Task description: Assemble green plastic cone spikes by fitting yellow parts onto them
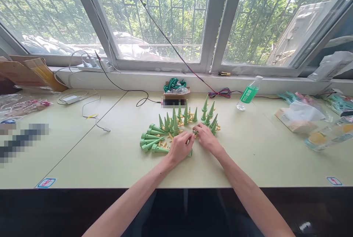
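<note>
My left hand is closed, with thumb and forefinger pinched together. Its fingertips meet those of my right hand, which is also closed, its fingers bent downward. A little green shows between the hands, but fingers hide what they grip. Around them are light green plastic watering spikes: several standing upright, such as one green spike, and others lying in a fan at the left, such as a lying spike. A green end pokes out beside my left hand. Small yellow valve pieces lie scattered among the spikes.
Behind the spikes sits a small open box with green wrapping. A bottle with a green label stands at the back right. Farther right are a tissue box and a lying clear bottle. A white cable trails at left.
</note>
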`<state>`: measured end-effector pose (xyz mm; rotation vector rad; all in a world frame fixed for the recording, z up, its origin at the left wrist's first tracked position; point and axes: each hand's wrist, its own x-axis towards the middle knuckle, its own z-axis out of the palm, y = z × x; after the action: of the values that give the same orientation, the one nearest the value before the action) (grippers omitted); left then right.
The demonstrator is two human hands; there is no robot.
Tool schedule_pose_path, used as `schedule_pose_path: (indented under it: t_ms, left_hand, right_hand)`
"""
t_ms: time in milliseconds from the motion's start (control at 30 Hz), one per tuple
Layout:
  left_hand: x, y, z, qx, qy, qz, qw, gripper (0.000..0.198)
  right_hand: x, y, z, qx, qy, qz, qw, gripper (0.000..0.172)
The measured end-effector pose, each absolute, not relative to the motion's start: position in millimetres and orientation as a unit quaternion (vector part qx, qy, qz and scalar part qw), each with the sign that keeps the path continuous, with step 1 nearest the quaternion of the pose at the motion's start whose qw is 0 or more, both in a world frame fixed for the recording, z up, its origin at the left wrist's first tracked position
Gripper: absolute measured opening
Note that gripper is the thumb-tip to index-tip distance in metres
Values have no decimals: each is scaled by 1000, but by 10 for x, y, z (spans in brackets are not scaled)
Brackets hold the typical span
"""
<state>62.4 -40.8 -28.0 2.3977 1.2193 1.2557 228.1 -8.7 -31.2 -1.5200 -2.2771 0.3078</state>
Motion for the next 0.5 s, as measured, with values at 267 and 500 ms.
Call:
schedule_pose_path:
  t_ms: [267,500]
  left_hand:
    - [628,-400,-296,806,404,422,94,30]
    - [625,-397,-303,806,404,419,105,33]
  right_hand:
    - [2265,-115,-267,-560,-798,114,188,36]
    - [2264,-137,-254,-544,-801,132,213,37]
